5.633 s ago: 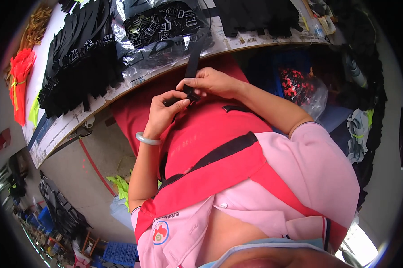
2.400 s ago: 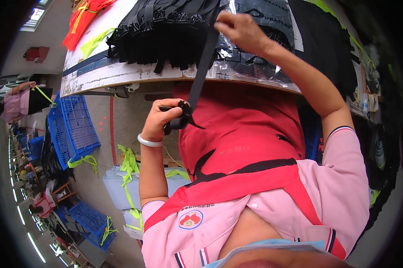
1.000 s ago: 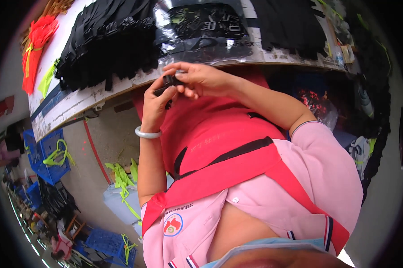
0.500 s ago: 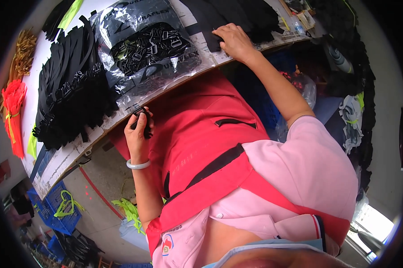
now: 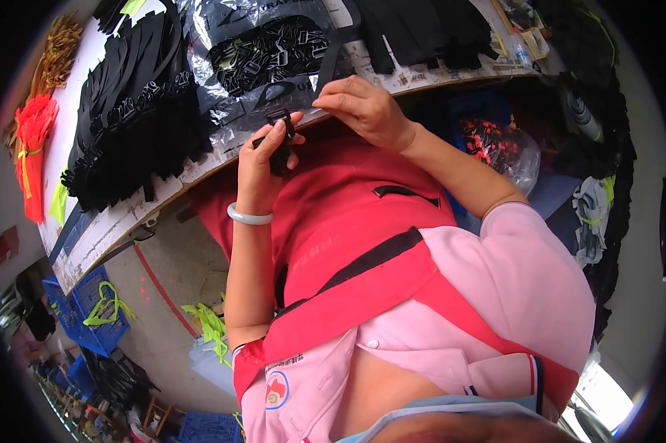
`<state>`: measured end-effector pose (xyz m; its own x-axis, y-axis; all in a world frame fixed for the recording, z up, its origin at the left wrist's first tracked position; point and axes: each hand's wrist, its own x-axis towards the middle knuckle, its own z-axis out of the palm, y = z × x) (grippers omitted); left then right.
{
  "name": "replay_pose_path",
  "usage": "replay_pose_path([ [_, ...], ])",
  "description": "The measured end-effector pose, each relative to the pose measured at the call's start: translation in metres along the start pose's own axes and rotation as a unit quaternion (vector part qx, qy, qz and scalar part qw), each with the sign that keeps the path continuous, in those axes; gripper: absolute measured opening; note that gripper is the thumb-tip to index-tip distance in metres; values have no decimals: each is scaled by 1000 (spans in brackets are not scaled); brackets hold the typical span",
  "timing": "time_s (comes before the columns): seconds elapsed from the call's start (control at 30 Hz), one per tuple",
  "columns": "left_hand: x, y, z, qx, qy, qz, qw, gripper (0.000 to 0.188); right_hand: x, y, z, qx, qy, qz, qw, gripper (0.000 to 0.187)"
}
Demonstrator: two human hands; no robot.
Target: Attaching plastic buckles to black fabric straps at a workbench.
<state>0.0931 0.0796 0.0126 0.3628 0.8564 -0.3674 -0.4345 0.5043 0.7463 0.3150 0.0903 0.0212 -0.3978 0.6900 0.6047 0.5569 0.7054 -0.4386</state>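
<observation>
My left hand point(image 5: 265, 159), with a pale bangle at the wrist, is closed around several black plastic buckles point(image 5: 280, 140) just past the table's front edge. To its right, my right hand point(image 5: 368, 112) has its thumb and fingers pinched together over the edge. A black webbing strap point(image 5: 334, 60) runs down from the table to these fingers, which appear to grip it; its end is hidden. Ahead of my left hand lies a clear plastic bag point(image 5: 222, 122) with many loose black buckles point(image 5: 270, 59) showing through its opening.
Black straps with buckles point(image 5: 130, 111) are piled on the table's left, and more black straps point(image 5: 429, 33) lie at the right. A red bundle point(image 5: 34, 155) hangs at the far left edge. Below stand a blue crate point(image 5: 89, 317) and a bag of red pieces point(image 5: 499, 151).
My right hand has come back from the straps at the right toward my left hand, with a strap trailing to its fingers. My left hand has risen toward it, still holding the buckles.
</observation>
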Motion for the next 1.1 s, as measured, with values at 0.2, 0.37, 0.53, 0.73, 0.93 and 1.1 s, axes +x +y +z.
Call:
replay_pose_path([
  [0.2, -15, -21, -35, 20, 2, -51, 999, 26, -10, 67, -45, -155, 71, 42, 984, 15],
  [0.37, -18, -30, -30, 10, 12, -62, 998, 24, -32, 69, -50, -136, 13, 156, 978, 9],
  [0.53, -20, -23, -18, 21, -4, -70, 997, 23, -21, 60, -38, -176, -30, 126, 976, 20],
  [0.73, -19, -23, -11, 52, -1, -60, 997, 23, -27, 95, -28, -235, -44, 111, 965, 23],
  [0.93, -25, -25, -15, 15, 13, -46, 999, 27, 8, 32, -35, -116, 74, 23, 990, 23],
  [1.1, -10, -17, -16, -91, -73, -24, 993, 26, -10, -33, 10, 85, -50, -40, 994, 22],
])
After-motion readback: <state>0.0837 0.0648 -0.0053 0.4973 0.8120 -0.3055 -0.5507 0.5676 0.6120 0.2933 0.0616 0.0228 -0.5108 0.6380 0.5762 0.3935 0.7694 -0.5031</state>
